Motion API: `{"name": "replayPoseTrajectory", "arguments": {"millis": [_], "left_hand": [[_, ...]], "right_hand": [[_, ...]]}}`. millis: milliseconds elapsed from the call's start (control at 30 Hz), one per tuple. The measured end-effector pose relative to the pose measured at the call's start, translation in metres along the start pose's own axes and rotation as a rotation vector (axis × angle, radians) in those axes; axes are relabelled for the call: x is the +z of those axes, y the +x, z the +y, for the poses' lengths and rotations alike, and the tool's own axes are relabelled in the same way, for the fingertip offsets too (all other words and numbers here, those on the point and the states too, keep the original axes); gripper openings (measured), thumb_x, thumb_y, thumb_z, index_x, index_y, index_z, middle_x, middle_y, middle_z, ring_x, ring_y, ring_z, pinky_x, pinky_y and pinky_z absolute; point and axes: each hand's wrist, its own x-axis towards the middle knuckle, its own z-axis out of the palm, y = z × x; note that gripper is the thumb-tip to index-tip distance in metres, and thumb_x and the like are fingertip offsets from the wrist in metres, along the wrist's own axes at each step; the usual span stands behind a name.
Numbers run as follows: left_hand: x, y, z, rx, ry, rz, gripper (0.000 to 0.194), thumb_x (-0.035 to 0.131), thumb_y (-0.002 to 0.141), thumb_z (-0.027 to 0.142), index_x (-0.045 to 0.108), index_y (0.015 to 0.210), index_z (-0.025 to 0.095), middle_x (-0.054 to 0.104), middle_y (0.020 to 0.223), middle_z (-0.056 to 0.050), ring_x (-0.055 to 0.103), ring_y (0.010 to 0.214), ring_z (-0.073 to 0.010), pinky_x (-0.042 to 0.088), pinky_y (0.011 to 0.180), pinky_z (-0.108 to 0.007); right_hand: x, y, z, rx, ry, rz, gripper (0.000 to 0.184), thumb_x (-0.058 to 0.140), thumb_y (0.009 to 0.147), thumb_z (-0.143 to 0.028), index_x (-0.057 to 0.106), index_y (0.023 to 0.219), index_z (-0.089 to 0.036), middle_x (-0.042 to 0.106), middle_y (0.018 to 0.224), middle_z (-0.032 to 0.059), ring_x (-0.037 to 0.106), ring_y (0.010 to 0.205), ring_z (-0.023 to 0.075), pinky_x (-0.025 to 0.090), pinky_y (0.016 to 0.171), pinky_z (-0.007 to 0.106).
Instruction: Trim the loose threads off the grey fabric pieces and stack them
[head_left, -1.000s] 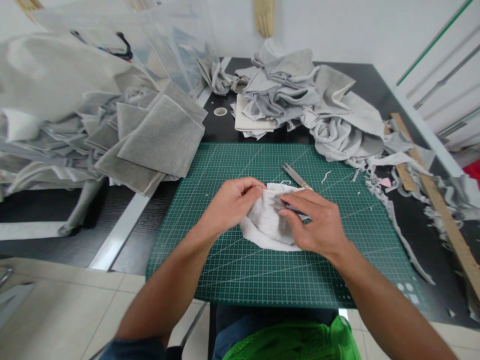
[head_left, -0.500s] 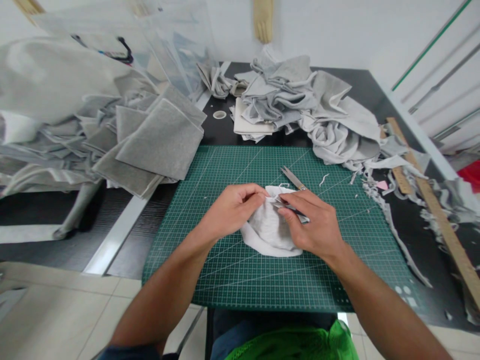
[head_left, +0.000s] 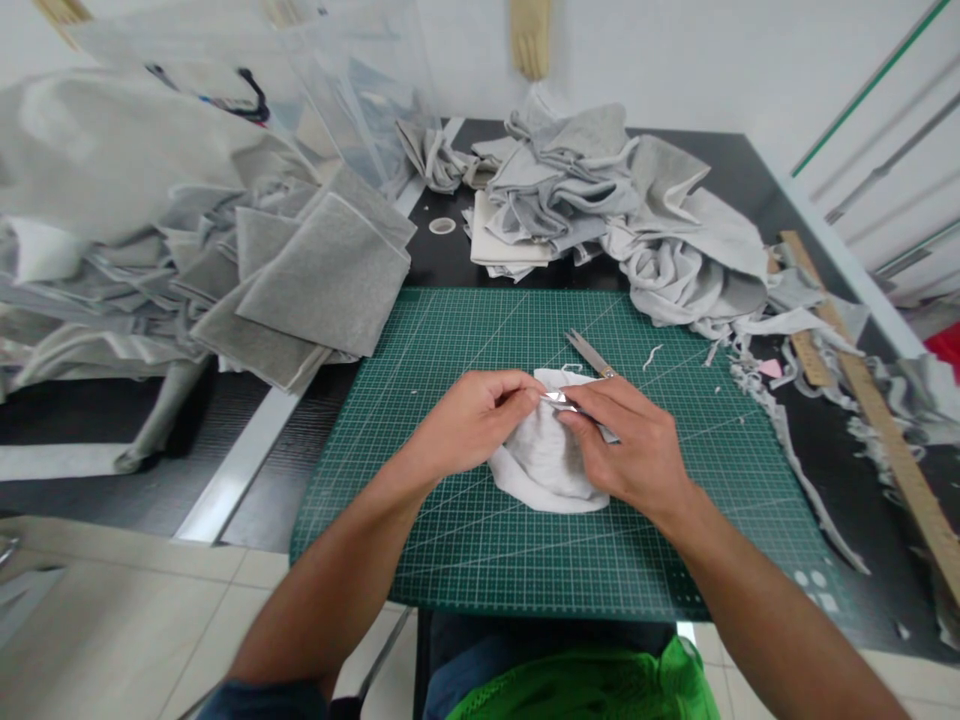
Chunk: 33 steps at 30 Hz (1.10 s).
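A piece of pale grey-white cloth point(head_left: 536, 465), gathered into a rounded shape, lies on the green cutting mat point(head_left: 480, 580). My left hand point(head_left: 487, 420) is closed, pinching the cloth's upper edge between thumb and fingers. A slim, shiny metal tool point(head_left: 559, 401) is gripped in my right hand point(head_left: 630, 435), its tip at the cloth beside my left fingertips. Whether it is tweezers or thread snips I cannot tell, as the fingers cover much of it. Just beyond my right hand lies a pair of scissors point(head_left: 590, 352), partly hidden by that hand.
Stacked grey cloth pieces point(head_left: 326, 275) fill the left side. Behind the mat are a crumpled grey fabric heap point(head_left: 570, 180) and a white tape roll point(head_left: 442, 226). Along the right lie a wooden ruler point(head_left: 889, 410) and fabric scraps point(head_left: 787, 450). A thread bit point(head_left: 652, 355) rests on the mat.
The metal tool's tip has shifted slightly and now shows bright at my left fingertips. Both hands keep their grips, and the cloth has barely moved.
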Motion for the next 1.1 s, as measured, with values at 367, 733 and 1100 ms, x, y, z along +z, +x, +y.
{"name": "replayPoseTrajectory", "arguments": {"millis": [367,733,1100], "left_hand": [[0.001,0.000,-0.005,0.025,0.049,-0.008,0.028,0.053,0.099,0.032,0.077,0.103,0.018,0.075,0.084,-0.001,0.060,0.069,-0.0118,0.041,0.059,-0.022],[0.003,0.001,-0.009,0.040,0.054,-0.007,0.024,0.056,0.098,0.031,0.077,0.104,0.019,0.076,0.086,0.000,0.061,0.070,-0.0115,0.042,0.060,-0.022],[0.005,0.000,-0.010,-0.020,-0.142,-0.051,0.021,0.060,0.097,0.037,0.058,0.110,0.021,0.062,0.067,0.005,0.048,0.054,-0.0100,0.029,0.049,-0.022]], "right_hand": [[0.000,0.000,0.001,-0.010,-0.026,0.006,0.018,0.065,0.095,-0.016,0.075,0.110,-0.019,0.077,0.102,0.0081,0.071,0.094,0.0216,0.061,0.087,0.039],[0.000,-0.001,0.000,-0.001,-0.039,-0.003,0.018,0.065,0.095,-0.017,0.075,0.110,-0.020,0.077,0.102,0.0075,0.072,0.094,0.0216,0.060,0.087,0.038],[-0.002,0.003,-0.001,0.085,0.022,-0.041,0.024,0.066,0.094,-0.024,0.072,0.117,-0.022,0.077,0.112,0.0081,0.071,0.106,0.0244,0.060,0.095,0.045]]}}
